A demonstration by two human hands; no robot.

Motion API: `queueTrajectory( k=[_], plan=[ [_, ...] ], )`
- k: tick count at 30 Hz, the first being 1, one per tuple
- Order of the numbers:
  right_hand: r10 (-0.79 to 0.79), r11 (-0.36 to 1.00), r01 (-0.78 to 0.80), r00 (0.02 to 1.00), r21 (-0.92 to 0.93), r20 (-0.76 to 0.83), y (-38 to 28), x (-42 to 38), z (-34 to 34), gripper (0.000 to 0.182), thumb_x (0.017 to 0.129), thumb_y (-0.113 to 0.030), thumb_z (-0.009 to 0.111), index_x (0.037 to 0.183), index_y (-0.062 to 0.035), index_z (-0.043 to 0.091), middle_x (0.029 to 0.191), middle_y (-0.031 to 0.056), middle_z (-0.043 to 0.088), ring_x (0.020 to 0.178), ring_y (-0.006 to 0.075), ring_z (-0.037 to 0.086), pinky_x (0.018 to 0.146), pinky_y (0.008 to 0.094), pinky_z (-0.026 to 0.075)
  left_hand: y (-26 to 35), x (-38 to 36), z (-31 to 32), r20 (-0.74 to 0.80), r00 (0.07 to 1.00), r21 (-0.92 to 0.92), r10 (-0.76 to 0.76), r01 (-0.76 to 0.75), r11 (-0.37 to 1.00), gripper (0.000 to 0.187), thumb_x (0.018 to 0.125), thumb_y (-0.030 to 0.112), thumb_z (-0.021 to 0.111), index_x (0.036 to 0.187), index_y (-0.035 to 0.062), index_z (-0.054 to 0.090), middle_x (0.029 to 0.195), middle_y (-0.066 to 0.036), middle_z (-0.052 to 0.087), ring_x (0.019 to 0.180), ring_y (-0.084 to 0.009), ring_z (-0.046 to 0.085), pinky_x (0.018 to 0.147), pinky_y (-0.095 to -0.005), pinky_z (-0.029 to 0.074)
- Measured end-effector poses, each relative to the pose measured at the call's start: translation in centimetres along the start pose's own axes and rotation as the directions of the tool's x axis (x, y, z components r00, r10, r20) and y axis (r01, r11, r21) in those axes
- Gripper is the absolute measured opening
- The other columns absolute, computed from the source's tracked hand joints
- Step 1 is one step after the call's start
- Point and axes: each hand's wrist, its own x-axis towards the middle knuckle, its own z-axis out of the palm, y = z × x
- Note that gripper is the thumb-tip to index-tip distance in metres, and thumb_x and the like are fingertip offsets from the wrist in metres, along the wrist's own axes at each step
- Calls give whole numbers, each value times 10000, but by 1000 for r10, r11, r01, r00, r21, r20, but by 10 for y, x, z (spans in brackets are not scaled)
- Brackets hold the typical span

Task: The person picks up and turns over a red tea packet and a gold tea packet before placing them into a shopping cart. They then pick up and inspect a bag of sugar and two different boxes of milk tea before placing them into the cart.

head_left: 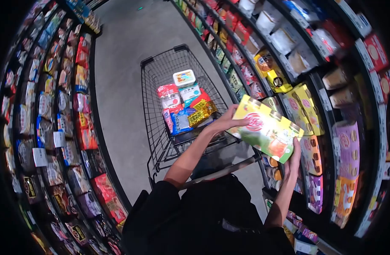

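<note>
Though tilted, yellow-green box (267,129)

Yellow-green snack box (267,129), tilted, above the cart's handle end

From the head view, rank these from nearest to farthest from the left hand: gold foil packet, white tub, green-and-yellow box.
1. green-and-yellow box: held by the left hand, at its right.
2. gold foil packet: in the cart, just left of the hand.
3. white tub: at the cart's far end.
</note>
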Motion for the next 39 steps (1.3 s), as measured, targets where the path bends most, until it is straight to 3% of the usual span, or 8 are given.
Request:
queueTrajectory(
  k=[4,8,12,19,24,28,33,39],
  plan=[
    [129,987,-106,971,-125,200,43,38,63,516,993,-253,527,1435,-33,377,1341,125,521,1219,197,522,1051,350,411,-19,-44,-73,-256,961,-285,-108,32,958,871,726,117,842,1412,29,312,1315,-143,521,1203,-233,547,1027,-356,452],
    [110,936,9,943,-353,314,74,45,152,563,999,-240,537,1489,-73,315,1451,154,421,1333,238,422,1121,375,327,-32,-94,-187,-527,844,-208,-102,-11,978,857,708,132,853,1387,29,340,1322,-161,519,1208,-257,541,1021,-355,449],
    [-360,253,642,757,-724,545,92,28,165,662,877,-193,686,1435,3,389,1373,228,491,1297,369,451,1091,441,337,30,-132,-276,-686,727,13,26,-24,1000,860,701,145,862,1356,14,320,1249,-199,573,1080,-248,621,885,-355,540],
    [-357,-129,652,672,-747,648,110,-21,135,432,795,-42,670,1212,-2,564,1264,170,550,1231,364,489,1090,509,323,42,-78,-369,-851,523,127,-42,283,951,895,638,194,902,1281,1,310,1085,-204,639,960,-235,656,814,-345,555],
    [-366,-55,502,794,-863,486,110,-27,137,402,812,-19,619,1210,-5,561,1260,175,553,1235,369,488,1065,490,345,-8,-11,-395,-757,631,347,168,170,923,823,617,166,903,1193,-14,343,1065,-181,620,938,-237,640,811,-335,540],
    [-348,-42,456,827,-889,441,109,-25,138,402,803,-19,610,1201,11,563,1188,188,594,1193,382,522,1036,473,368,-57,2,-401,-822,567,141,-56,298,944,812,622,166,896,1185,-7,337,1099,-182,596,970,-236,627,846,-332,526],
    [-331,-24,440,844,-898,422,108,-25,140,402,795,-9,597,1195,18,571,1200,173,595,1191,376,524,1020,468,380,-108,-15,-414,-805,487,-321,-339,122,939,666,721,124,813,1209,12,374,1115,-193,618,907,-243,667,744,-332,561],
    [-317,16,449,850,-893,421,100,-25,146,411,785,24,601,1195,1,578,1212,177,584,1178,372,527,1006,444,398,-133,-11,-447,-787,531,-160,-313,314,936,585,770,149,784,1242,-33,491,1072,-142,658,874,-188,662,717,-308,540]
  ],
)
